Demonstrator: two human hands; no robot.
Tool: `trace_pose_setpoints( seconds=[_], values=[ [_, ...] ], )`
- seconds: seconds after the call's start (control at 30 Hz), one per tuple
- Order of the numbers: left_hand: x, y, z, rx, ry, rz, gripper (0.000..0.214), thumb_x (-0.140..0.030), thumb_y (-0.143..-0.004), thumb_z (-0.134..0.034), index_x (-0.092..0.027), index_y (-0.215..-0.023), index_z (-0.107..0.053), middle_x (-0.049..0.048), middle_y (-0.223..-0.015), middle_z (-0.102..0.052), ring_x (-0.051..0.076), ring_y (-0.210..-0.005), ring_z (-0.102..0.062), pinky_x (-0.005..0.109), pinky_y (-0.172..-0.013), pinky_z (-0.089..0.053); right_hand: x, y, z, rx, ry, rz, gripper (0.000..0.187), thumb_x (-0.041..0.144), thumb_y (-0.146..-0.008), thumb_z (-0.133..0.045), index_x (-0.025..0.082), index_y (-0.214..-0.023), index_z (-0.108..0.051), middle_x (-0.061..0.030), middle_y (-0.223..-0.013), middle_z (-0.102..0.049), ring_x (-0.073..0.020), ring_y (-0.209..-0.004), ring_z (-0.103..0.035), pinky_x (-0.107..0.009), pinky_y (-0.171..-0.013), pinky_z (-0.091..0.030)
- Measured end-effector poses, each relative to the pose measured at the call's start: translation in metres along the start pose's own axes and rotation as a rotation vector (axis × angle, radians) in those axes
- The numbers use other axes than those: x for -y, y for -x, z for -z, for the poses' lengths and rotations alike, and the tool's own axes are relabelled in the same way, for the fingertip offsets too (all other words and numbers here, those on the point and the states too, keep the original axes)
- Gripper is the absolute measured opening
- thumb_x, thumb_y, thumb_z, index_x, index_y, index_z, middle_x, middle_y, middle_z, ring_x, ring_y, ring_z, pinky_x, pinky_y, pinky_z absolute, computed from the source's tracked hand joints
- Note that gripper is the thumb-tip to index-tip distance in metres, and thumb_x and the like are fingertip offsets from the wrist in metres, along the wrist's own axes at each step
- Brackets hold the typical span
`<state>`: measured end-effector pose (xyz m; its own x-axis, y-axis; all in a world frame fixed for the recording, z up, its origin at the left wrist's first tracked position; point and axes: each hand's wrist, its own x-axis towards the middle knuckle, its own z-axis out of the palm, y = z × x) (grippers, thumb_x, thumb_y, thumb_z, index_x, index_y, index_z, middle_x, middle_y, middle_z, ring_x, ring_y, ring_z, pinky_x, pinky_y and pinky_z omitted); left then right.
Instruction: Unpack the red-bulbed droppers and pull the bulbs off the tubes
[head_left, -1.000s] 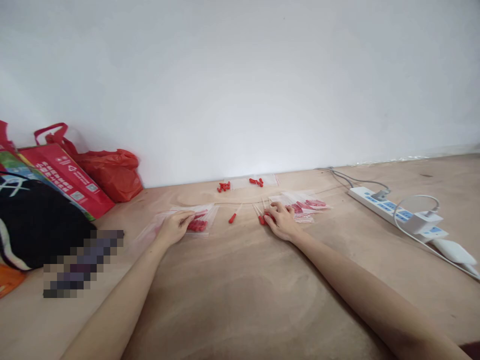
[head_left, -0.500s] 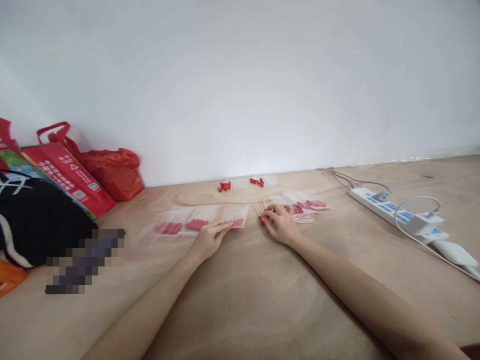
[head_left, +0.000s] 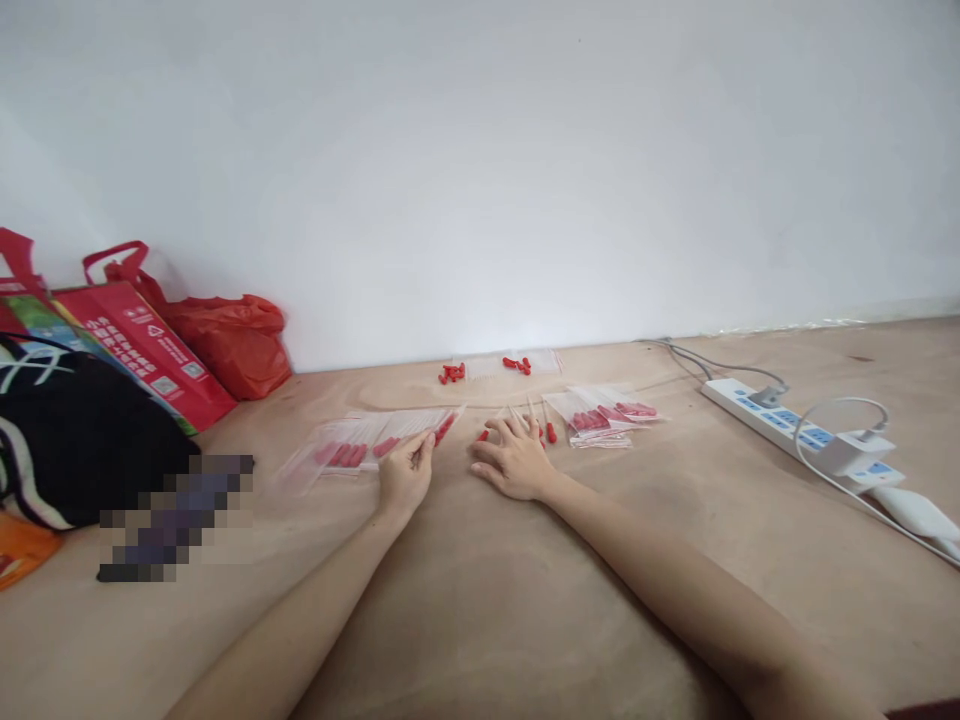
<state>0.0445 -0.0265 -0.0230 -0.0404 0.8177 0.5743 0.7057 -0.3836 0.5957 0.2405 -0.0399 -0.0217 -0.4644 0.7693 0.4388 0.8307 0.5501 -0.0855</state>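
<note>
Pinching its thumb and fingertips together, the left hand [head_left: 406, 474] had hold of the edge of a small clear bag [head_left: 446, 426], which stood tilted just in front of the fingers and showed a slanting row of red ends. Behind and to the left of that hand, more filled bags [head_left: 346, 453] lay overlapping on the wooden table [head_left: 570, 630], their red-ended sticks side by side within. The right hand [head_left: 519, 463] was palm down and wide open, fingers spread over a few loose sticks [head_left: 552, 433]; one red end showed past the fingers on the left, another on the right, and whether the fingertips pressed on any of them could not be told. Just beyond the right hand, to its right, a pile of filled bags [head_left: 592, 416] lay fanned out, partly on top of one another. Near the foot of the wall [head_left: 480, 190] were two little heaps of red pieces, a left heap [head_left: 451, 374] and a right heap [head_left: 517, 366], with clear plastic [head_left: 484, 367] between and beside them. On the far right lay a white power strip [head_left: 761, 405] with plugs and cords in it; on the left a red shopping bag [head_left: 139, 350], a red plastic bag [head_left: 236, 350] and a black bag [head_left: 90, 440] were crowded together.
</note>
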Motion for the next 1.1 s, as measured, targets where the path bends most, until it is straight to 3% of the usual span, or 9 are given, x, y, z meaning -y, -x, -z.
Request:
trace_pose_setpoints(
  seconds=[0.17, 0.3, 0.47, 0.73, 0.87, 1.0, 1.1],
  values=[
    [-0.005, 0.005, -0.003, 0.217, -0.035, -0.198, 0.029, -0.028, -0.081, -0.040, -0.019, -0.090, -0.066, 0.0056, -0.093, -0.067, 0.017, -0.087, -0.061, 0.030, -0.081, -0.047, -0.006, 0.001, -0.001, -0.030, 0.006, -0.027, 0.029, 0.043, -0.083, -0.039, 0.022, -0.097, -0.054, -0.0070, -0.112, -0.052, -0.0215, -0.102, -0.040, -0.050, -0.094, -0.013],
    [-0.008, 0.008, -0.004, 0.331, -0.063, -0.266, 0.027, -0.027, -0.082, -0.042, -0.021, -0.089, -0.067, 0.0052, -0.095, -0.066, 0.017, -0.088, -0.061, 0.031, -0.082, -0.048, -0.008, -0.003, -0.003, -0.013, 0.044, -0.101, 0.028, 0.036, -0.080, -0.044, 0.023, -0.103, -0.054, -0.0070, -0.097, -0.058, -0.0224, -0.095, -0.043, -0.050, -0.092, -0.016],
    [-0.006, 0.008, -0.004, 0.339, -0.072, -0.309, 0.026, -0.025, -0.082, -0.043, -0.018, -0.091, -0.067, 0.0065, -0.096, -0.066, 0.016, -0.089, -0.061, 0.031, -0.082, -0.048, -0.010, -0.005, -0.009, -0.029, 0.155, -0.125, 0.027, 0.025, -0.084, -0.036, 0.021, -0.080, -0.062, -0.0068, -0.084, -0.061, -0.0213, -0.088, -0.046, -0.050, -0.090, -0.015],
    [-0.009, 0.014, -0.008, 0.333, -0.060, -0.395, 0.024, -0.023, -0.081, -0.046, -0.020, -0.096, -0.065, 0.0056, -0.100, -0.065, 0.016, -0.092, -0.061, 0.032, -0.084, -0.048, -0.026, 0.015, -0.010, -0.159, 0.227, -0.090, 0.022, 0.020, -0.080, -0.042, 0.019, -0.071, -0.063, -0.0053, -0.074, -0.060, -0.0191, -0.083, -0.045, -0.047, -0.091, -0.011],
    [-0.013, 0.018, -0.009, 0.380, -0.034, -0.427, 0.025, -0.021, -0.080, -0.047, -0.019, -0.099, -0.063, 0.0061, -0.105, -0.063, 0.016, -0.094, -0.060, 0.031, -0.086, -0.048, -0.024, 0.017, -0.005, -0.181, 0.155, -0.093, 0.021, 0.021, -0.079, -0.043, 0.019, -0.075, -0.063, -0.0056, -0.080, -0.059, -0.0188, -0.084, -0.044, -0.046, -0.089, -0.013],
    [-0.012, 0.018, -0.010, 0.352, -0.005, -0.425, 0.022, -0.022, -0.082, -0.046, -0.019, -0.091, -0.066, 0.0056, -0.099, -0.065, 0.016, -0.089, -0.062, 0.031, -0.082, -0.050, -0.022, 0.021, 0.003, -0.147, 0.008, 0.068, 0.025, 0.020, -0.069, -0.051, 0.023, -0.092, -0.061, -0.0050, -0.091, -0.058, -0.0186, -0.087, -0.044, -0.042, -0.086, -0.017],
    [-0.011, 0.017, -0.011, 0.336, 0.012, -0.430, 0.021, -0.021, -0.082, -0.047, -0.020, -0.089, -0.066, 0.0043, -0.094, -0.066, 0.014, -0.085, -0.062, 0.029, -0.078, -0.050, -0.021, 0.024, 0.003, -0.177, -0.044, 0.149, 0.026, 0.028, -0.070, -0.054, 0.024, -0.094, -0.060, -0.0040, -0.091, -0.059, -0.0181, -0.086, -0.044, -0.041, -0.087, -0.016]
  ],
)
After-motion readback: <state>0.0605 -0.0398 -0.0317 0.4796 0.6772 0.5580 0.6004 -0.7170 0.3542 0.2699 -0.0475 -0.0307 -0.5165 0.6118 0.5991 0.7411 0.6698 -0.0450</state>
